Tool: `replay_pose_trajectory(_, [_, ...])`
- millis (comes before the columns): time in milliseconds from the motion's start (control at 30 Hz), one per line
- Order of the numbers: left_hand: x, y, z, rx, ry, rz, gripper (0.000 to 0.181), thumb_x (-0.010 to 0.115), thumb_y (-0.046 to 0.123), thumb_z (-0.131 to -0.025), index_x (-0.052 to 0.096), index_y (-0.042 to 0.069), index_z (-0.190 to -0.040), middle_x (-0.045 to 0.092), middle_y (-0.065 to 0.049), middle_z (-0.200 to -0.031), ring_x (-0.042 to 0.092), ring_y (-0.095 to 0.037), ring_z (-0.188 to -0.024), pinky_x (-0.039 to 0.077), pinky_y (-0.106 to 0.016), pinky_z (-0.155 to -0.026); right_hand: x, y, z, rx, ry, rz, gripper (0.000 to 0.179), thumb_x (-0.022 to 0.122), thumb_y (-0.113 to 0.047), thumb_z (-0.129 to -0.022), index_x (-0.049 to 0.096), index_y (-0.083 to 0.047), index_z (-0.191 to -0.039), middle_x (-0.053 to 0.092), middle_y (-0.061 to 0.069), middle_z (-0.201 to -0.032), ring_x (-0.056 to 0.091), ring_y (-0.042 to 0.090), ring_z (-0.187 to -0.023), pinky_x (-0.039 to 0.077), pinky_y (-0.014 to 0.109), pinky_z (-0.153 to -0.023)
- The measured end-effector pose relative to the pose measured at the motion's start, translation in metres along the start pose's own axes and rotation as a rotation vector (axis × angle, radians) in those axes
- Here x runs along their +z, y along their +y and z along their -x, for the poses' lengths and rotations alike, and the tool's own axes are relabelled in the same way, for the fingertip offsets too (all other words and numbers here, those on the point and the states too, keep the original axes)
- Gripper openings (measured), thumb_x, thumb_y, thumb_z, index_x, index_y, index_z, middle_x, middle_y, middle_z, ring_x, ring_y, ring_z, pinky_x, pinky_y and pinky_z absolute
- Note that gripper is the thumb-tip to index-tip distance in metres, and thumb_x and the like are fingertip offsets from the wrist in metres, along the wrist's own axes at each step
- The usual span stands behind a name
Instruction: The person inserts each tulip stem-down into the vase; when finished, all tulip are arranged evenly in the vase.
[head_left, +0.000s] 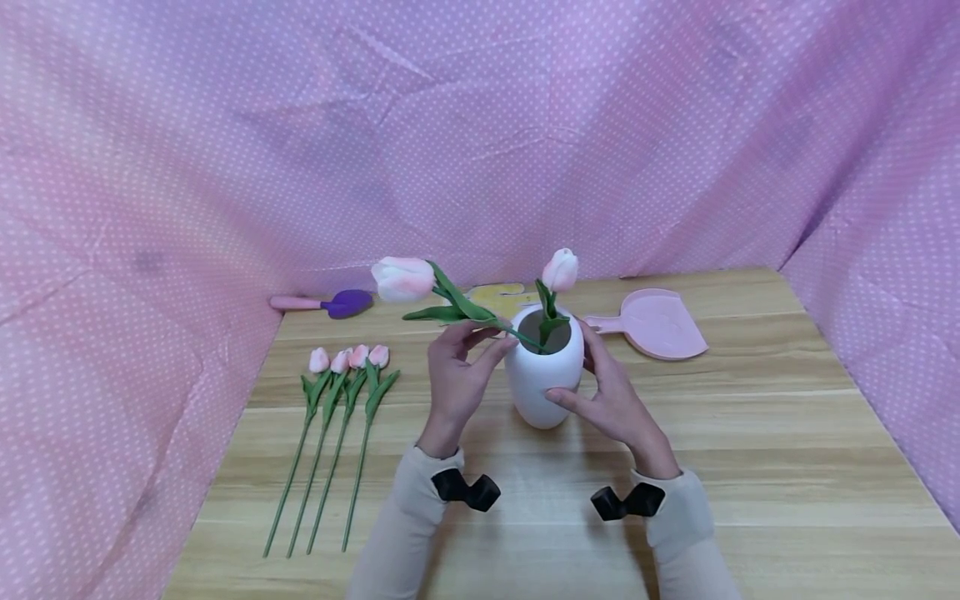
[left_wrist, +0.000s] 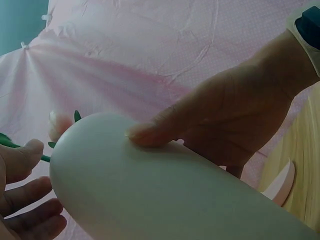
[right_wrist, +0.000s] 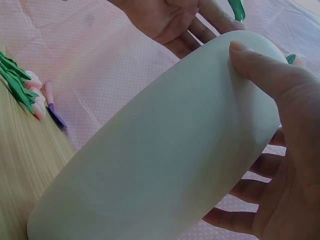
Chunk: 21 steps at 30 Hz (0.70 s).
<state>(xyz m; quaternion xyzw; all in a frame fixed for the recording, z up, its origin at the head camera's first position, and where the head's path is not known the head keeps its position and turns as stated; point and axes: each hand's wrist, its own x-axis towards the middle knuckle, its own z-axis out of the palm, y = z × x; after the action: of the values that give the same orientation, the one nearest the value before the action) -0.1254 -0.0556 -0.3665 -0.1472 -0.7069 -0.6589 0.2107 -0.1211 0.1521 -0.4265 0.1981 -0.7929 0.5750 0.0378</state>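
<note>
A white vase (head_left: 542, 385) stands upright on the table, with one pink tulip (head_left: 560, 271) rising from its mouth. My right hand (head_left: 611, 398) grips the vase from the right, thumb across its front and fingers behind. My left hand (head_left: 461, 379) pinches the stem of a second pink tulip (head_left: 405, 279) beside the rim. That tulip leans far to the left, its bloom out past the vase and its stem end inside the mouth. In the right wrist view the vase (right_wrist: 160, 135) fills the middle, the right thumb on its side.
Several pink tulips (head_left: 348, 417) lie side by side on the left of the wooden table (head_left: 787, 467). A purple trowel (head_left: 348, 303) with a pink handle lies at the back left. Behind the vase is a yellow item (head_left: 498, 297); a pink dustpan (head_left: 663, 325) lies to the right.
</note>
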Motion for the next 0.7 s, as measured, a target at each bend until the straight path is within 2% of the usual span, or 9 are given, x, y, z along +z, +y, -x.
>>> replay_pose_trajectory(233, [-0.0075,-0.0034,0.0013,0.069,0.011,0.002,0.031,0.075,-0.012,-0.08,0.065,-0.012,-0.109,0.069,-0.03,-0.105,0.069,-0.005,-0.094,0.062,-0.035,-0.093,0.0007,-0.0022,-0.0004,0.024,0.007,0.003,0.098,0.082,-0.014,-0.08,0.024,-0.026,-0.158,0.049,0.012,-0.15,0.049,0.031,-0.137,0.043,0.061,-0.113])
replay_pose_trajectory(367, [-0.0098,-0.0042,0.0012,0.075,0.005,0.023,0.027,0.074,-0.012,-0.081,0.064,-0.013,-0.106,0.068,-0.031,-0.1,0.07,-0.008,-0.093,0.062,-0.034,-0.092,0.0008,-0.0022,-0.0003,0.021,0.006,0.006,0.098,0.082,-0.014,-0.081,0.023,-0.026,-0.158,0.049,0.013,-0.15,0.049,0.032,-0.136,0.043,0.062,-0.113])
replay_pose_trajectory(400, [-0.0102,-0.0042,0.0013,0.077,0.005,0.023,0.028,0.074,-0.012,-0.081,0.064,-0.013,-0.106,0.068,-0.031,-0.101,0.071,-0.013,-0.093,0.062,-0.035,-0.092,0.0009,-0.002,-0.0005,0.019,0.006,0.006,0.098,0.082,-0.014,-0.081,0.023,-0.026,-0.158,0.049,0.013,-0.15,0.049,0.032,-0.136,0.043,0.062,-0.113])
replay_pose_trajectory(467, [-0.0101,-0.0036,0.0016,0.08,0.012,0.026,0.028,0.073,-0.012,-0.081,0.064,-0.013,-0.107,0.072,-0.022,-0.102,0.071,-0.011,-0.093,0.062,-0.034,-0.092,0.0005,-0.0016,-0.0004,0.019,0.006,0.003,0.098,0.082,-0.014,-0.081,0.023,-0.027,-0.158,0.048,0.013,-0.15,0.049,0.032,-0.136,0.043,0.062,-0.113])
replay_pose_trajectory(567, [-0.0093,-0.0015,0.0015,0.098,0.032,0.024,0.029,0.073,-0.013,-0.081,0.064,-0.014,-0.108,0.073,-0.015,-0.104,0.071,-0.007,-0.093,0.062,-0.03,-0.091,0.0005,-0.0006,-0.0009,0.015,0.008,-0.001,0.098,0.082,-0.014,-0.081,0.023,-0.028,-0.158,0.049,0.012,-0.15,0.049,0.031,-0.136,0.043,0.061,-0.113])
replay_pose_trajectory(633, [-0.0082,0.0001,0.0012,0.116,0.04,0.029,0.028,0.072,-0.013,-0.082,0.063,-0.014,-0.109,0.074,-0.016,-0.105,0.068,0.001,-0.095,0.061,-0.026,-0.091,0.0006,-0.0001,-0.0009,0.015,0.008,-0.002,0.098,0.082,-0.014,-0.081,0.024,-0.028,-0.158,0.049,0.012,-0.149,0.049,0.031,-0.136,0.043,0.062,-0.113])
replay_pose_trajectory(700, [-0.0071,0.0012,0.0008,0.134,0.036,0.022,0.028,0.071,-0.013,-0.083,0.063,-0.015,-0.109,0.071,-0.026,-0.105,0.067,0.003,-0.097,0.061,-0.025,-0.091,0.0009,0.0003,-0.0008,0.017,0.008,-0.001,0.098,0.082,-0.015,-0.081,0.024,-0.028,-0.158,0.049,0.012,-0.149,0.049,0.031,-0.136,0.044,0.062,-0.112])
